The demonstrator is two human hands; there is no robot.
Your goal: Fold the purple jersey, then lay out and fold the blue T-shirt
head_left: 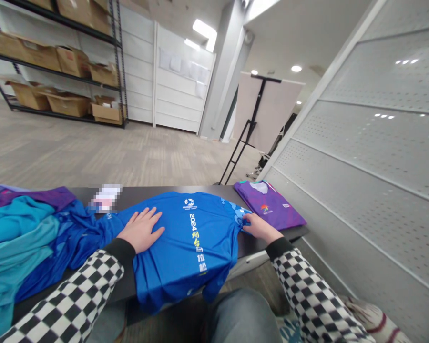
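Note:
A blue T-shirt (178, 238) with white and yellow lettering lies spread on a dark table, its lower part hanging over the near edge. Flat on the shirt's left side rests my left hand (141, 229), fingers spread. At the patterned sleeve on the right, my right hand (259, 226) has its fingers curled and pinched on the cloth. Just beyond that hand, a folded purple T-shirt (271, 209) lies at the table's right end. To the left of my left hand is a loose heap of blue, teal and purple clothes (32, 233).
The dark table (153, 190) runs across in front of me, with a pixelated item (107, 197) near its far edge. A perforated white partition (361, 143) stands close on the right. Behind are a black stand (252, 124) and a shelf of cardboard boxes (69, 102).

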